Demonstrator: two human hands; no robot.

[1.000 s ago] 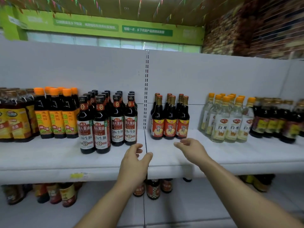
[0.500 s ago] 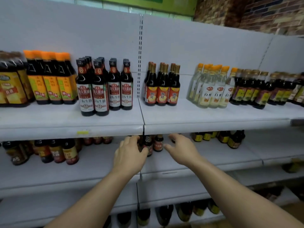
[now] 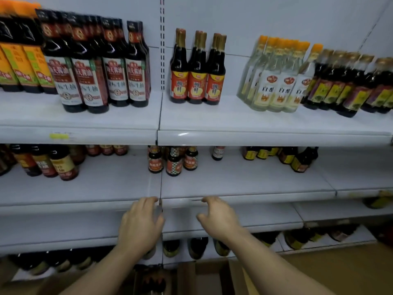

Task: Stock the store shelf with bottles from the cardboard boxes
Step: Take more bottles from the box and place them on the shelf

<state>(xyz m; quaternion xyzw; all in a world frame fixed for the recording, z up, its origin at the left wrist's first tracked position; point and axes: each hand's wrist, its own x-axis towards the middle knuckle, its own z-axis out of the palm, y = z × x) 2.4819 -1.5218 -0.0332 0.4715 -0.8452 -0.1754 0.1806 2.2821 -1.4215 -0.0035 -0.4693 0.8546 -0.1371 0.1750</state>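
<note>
Standing in rows, bottles (image 3: pixel 194 69) line the top shelf (image 3: pixel 255 135); more dark ones show in the cardboard box (image 3: pixel 212 275) below. The left hand (image 3: pixel 140 226) and right hand (image 3: pixel 220 220) hover empty, fingers (image 3: pixel 148 201) loosely curled, just before the middle shelf (image 3: pixel 244 179) front edge.

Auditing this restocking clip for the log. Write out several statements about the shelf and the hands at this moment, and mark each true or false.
1. The left hand and the right hand both hold nothing. True.
2. The clear bottles have green caps. False: their caps are orange.
3. The red-label bottles stand upright on the upper shelf. True.
4. The cardboard box sits on the upper shelf. False: it lies at the bottom of the view, below both hands.
</note>
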